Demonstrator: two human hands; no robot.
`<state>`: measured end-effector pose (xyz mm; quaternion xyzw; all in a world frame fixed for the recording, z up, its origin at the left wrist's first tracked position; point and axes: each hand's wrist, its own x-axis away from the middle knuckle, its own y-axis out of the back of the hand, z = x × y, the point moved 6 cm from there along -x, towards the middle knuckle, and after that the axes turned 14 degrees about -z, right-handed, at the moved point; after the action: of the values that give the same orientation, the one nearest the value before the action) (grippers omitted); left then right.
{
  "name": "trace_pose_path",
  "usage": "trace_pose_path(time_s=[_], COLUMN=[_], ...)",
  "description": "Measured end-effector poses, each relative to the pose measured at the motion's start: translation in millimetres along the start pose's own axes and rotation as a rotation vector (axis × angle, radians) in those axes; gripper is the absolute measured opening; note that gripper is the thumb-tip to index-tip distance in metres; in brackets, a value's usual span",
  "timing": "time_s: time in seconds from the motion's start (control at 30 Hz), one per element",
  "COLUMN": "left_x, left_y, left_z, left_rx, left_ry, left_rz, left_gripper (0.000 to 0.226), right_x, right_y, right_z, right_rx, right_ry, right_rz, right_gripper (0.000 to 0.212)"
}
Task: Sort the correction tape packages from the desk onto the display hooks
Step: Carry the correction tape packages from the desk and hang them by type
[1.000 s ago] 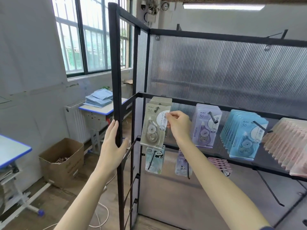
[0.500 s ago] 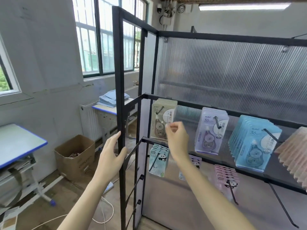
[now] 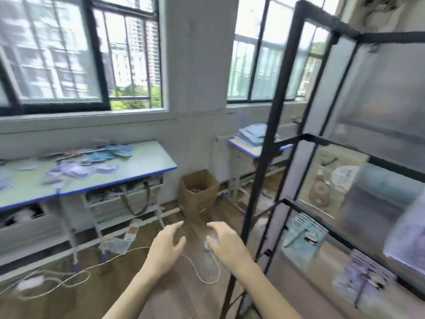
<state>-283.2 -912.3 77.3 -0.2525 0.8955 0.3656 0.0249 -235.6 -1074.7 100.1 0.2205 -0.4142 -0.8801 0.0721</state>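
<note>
Turning toward the desk (image 3: 147,162) now, the person has both hands out in front and low over the floor, with nothing in either. The left hand (image 3: 166,246) hangs with fingers spread and loosely curved; the right hand (image 3: 226,244) mirrors it just beside, fingers relaxed and apart, a small blue blur near its fingertips that is too smeared to identify. The whole view is streaked with motion, so fine detail is lost.

The loose correction tape packages (image 3: 92,162) lie scattered on the far left of the desk top, blue and lilac ones mixed in a shallow heap. To the right stands the black display rack (image 3: 264,157), with a beige stack (image 3: 333,180) on an upper hook and a teal stack (image 3: 303,238) and a lilac stack (image 3: 365,279) on lower hooks.

The step in hand looks like the walk back for another package. Doing it well probably means choosing one colour at the pile, lifting a single card by its top edge so the hang hole stays free, and keeping it flat. A white cable (image 3: 202,270) loops across the floor between person and desk, beside a cardboard box (image 3: 199,192); feet should clear both. Snagging that cable is the likeliest slip here.
</note>
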Motion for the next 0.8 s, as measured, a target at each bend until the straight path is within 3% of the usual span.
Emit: trace_pose_path(time_s=[0.17,0.43,0.8], left_x=[-7.8,-52.1,-176.1], left_y=[43.1,79.8,142.6], left_z=[60.9,136.0,219.2], left_rx=[-0.039,-0.068,-0.094], left_ry=[0.162,0.352,0.419], left_rz=[-0.125,-0.265,-0.375], left_gripper=[0.047,0.045,0.047], right_x=[-21.9,-94.7,-230.2], right_y=[-66.3,-150.2,-267.2], right_z=[40.5,80.0,154.0], right_rx=[-0.025,-0.030,-0.064], right_ry=[0.123,0.224,0.289], right_rz=[0.152,0.261,0.357], right_gripper=[0.044,0.043,0.043])
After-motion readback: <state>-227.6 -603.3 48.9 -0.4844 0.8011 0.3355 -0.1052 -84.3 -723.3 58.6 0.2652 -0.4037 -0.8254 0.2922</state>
